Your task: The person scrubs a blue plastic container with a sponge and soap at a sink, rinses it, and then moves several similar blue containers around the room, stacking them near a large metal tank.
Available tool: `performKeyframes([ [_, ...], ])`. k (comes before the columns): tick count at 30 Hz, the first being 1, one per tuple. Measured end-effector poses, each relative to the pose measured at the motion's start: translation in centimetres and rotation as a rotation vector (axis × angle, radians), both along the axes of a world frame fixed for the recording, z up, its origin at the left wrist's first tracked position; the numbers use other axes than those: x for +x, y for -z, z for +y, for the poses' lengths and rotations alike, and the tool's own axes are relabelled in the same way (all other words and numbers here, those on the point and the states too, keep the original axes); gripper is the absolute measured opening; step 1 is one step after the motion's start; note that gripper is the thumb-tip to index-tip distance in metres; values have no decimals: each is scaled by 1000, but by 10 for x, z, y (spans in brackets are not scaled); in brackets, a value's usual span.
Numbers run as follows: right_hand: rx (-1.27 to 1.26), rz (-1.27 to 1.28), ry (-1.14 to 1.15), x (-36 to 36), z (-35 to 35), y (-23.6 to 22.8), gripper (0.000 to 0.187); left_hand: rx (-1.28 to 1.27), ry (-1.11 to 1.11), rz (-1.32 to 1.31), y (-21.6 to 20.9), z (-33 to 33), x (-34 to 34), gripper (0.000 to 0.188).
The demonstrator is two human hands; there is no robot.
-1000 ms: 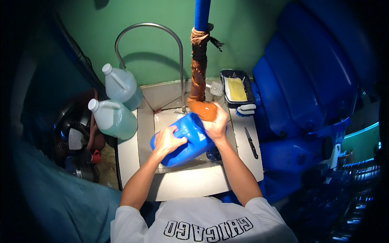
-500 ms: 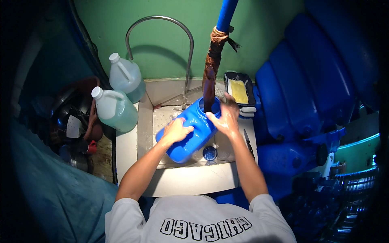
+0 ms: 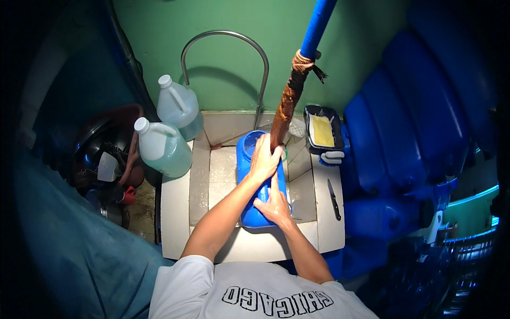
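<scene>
In the sink (image 3: 199, 199) stands a wet blue plastic container (image 3: 257, 217), its wide round mouth facing up and away from me. My left hand (image 3: 262, 161) is closed over the container's top by the mouth, right against the lower end of a brown wrapped pipe (image 3: 287, 106). The hand partly hides where that pipe ends. Lower down, my right hand (image 3: 276, 206) grips the container's right side, its thumb across the front and a finger reaching up near my left hand. My forearms almost meet over the container.
A curved metal faucet (image 3: 264, 69) rises behind the sink. On the left rim are two jugs of pale liquid, the nearer one (image 3: 166, 151) greenish. A knife (image 3: 333, 199), brush (image 3: 331, 158) and yellow sponge (image 3: 321, 131) lie right. Large blue containers (image 3: 385, 138) stand beyond.
The container has swung from a slant to nearly straight. My left hand has gone from its side up to its mouth; my right hand has come down from the mouth to its side.
</scene>
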State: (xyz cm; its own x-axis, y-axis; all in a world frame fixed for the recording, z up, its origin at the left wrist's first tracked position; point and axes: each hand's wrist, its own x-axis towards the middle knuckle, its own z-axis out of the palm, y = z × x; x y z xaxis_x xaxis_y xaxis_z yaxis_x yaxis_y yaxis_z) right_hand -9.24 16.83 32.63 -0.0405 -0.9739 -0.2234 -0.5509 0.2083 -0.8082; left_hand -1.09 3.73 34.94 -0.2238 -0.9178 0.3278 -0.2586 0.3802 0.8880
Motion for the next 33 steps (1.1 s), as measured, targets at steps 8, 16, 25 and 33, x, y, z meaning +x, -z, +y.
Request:
performKeyframes([
  [8, -59, -50, -1, -20, 23, -24, 111, 55, 11, 38, 21, -51, 47, 48],
  [16, -173, 95, 39, -19, 12, -27, 112, -454, 322, -621, -4, -44, 19, 61],
  [25, -142, 132, -38, -32, 13, -49, 111, 301, 205, -379, -42, -73, 40, 63],
  [33, -65, -158, -1, -62, 7, -96, 108, -27, 264, -42, -3, -48, 66, 82],
])
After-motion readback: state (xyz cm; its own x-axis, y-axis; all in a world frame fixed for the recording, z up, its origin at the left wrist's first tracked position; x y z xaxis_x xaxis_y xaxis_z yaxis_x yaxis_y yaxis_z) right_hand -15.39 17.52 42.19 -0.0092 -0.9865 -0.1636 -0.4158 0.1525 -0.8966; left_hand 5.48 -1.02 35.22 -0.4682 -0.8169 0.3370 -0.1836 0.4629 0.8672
